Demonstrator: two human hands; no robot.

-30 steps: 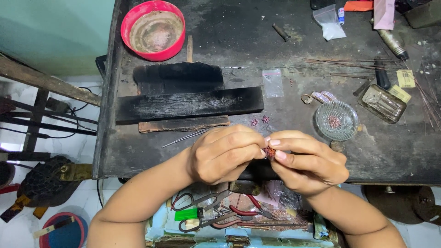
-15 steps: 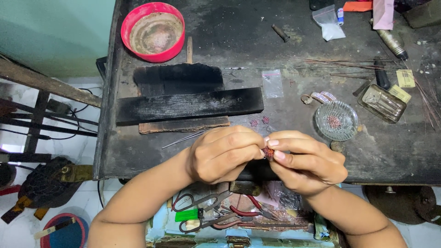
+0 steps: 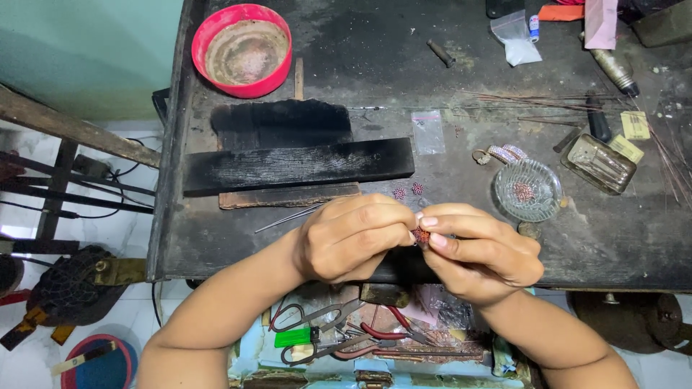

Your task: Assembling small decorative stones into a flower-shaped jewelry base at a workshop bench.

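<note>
We pinch a tiny red bead piece (image 3: 421,235) between both hands, near the counter's (image 3: 504,65) near edge. Our left hand (image 3: 353,241) and right hand (image 3: 479,252) meet fingertip to fingertip, both closed on it. It sits right between them, equally close.

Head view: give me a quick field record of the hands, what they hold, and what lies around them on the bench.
left hand: curled, fingertips meeting the right hand's over the bench's near edge
right hand: fingertips pinching a small reddish beaded piece
workbench: dark, scorched top
behind hands: two small beaded pieces, charred wooden block
right of hands: glass dish holding small reddish pieces
far left: red bowl
below bench: tray with scissors and red-handled pliers
</note>
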